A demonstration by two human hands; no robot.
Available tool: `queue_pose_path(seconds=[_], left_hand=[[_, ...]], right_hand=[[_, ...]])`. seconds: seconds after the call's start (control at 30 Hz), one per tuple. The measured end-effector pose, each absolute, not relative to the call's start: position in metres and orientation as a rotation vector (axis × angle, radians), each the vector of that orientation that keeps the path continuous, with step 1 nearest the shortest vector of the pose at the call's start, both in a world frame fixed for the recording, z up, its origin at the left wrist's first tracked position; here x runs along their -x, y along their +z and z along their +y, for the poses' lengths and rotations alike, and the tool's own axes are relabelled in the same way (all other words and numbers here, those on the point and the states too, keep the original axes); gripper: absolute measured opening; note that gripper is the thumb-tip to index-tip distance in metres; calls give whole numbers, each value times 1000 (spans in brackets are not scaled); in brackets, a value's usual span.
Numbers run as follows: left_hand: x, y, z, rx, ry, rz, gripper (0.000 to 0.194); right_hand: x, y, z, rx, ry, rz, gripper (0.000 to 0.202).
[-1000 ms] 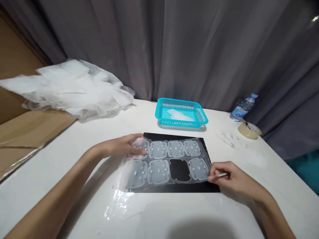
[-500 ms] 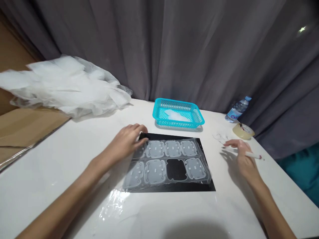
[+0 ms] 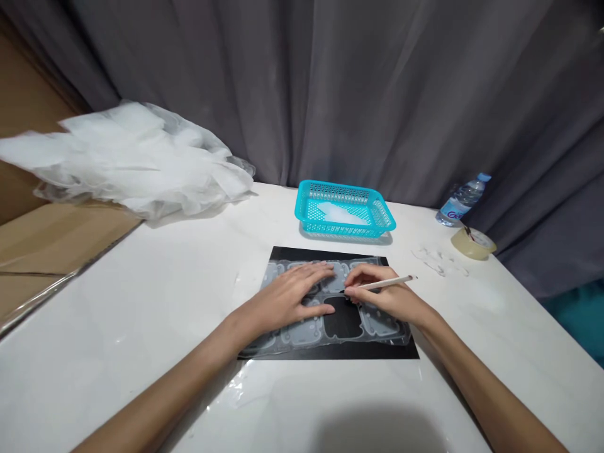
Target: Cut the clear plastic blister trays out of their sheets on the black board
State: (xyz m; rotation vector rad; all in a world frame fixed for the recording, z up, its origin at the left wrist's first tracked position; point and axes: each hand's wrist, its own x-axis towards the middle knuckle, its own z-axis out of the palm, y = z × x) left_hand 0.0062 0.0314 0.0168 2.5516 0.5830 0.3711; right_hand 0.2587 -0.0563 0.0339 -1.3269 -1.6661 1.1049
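Note:
A black sheet (image 3: 306, 352) lies on the white table under a clear film (image 3: 409, 338) bearing translucent rounded panels (image 3: 302, 331) in two rows. One panel place in the near row is a cut-out shape (image 3: 343, 319) that shows black. My left hand (image 3: 297, 289) rests flat on the film, fingers spread, the thumb at the left edge of the cut-out. In my right hand (image 3: 384, 292) a slim white pen-like tool (image 3: 384, 282) is pinched. Its dark tip is at the top edge of the cut-out; whether it touches cannot be made out.
A turquoise basket (image 3: 346, 231) with white pieces inside stands behind the sheet. To the right are a water bottle (image 3: 460, 202), a tape roll (image 3: 473, 244) and thin scraps (image 3: 436, 261). A heap of white film pieces (image 3: 141, 160) and cardboard (image 3: 61, 242) occupy the left.
My right hand has come left from the table's right side, carrying the pen-like tool onto the film. My left hand has shifted right from the film's far-left corner to lie flat on it.

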Motion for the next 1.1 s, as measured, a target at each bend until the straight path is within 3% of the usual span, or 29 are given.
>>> queue_pose_path(seconds=[0.27, 1.1], left_hand=[[-11, 19, 29, -2667, 400, 448, 51], [-11, 17, 32, -2571, 367, 518, 64]], right_hand=[[-267, 27, -53, 1304, 1121, -1701, 22], [-263, 21, -54, 1205, 912, -1913, 11]])
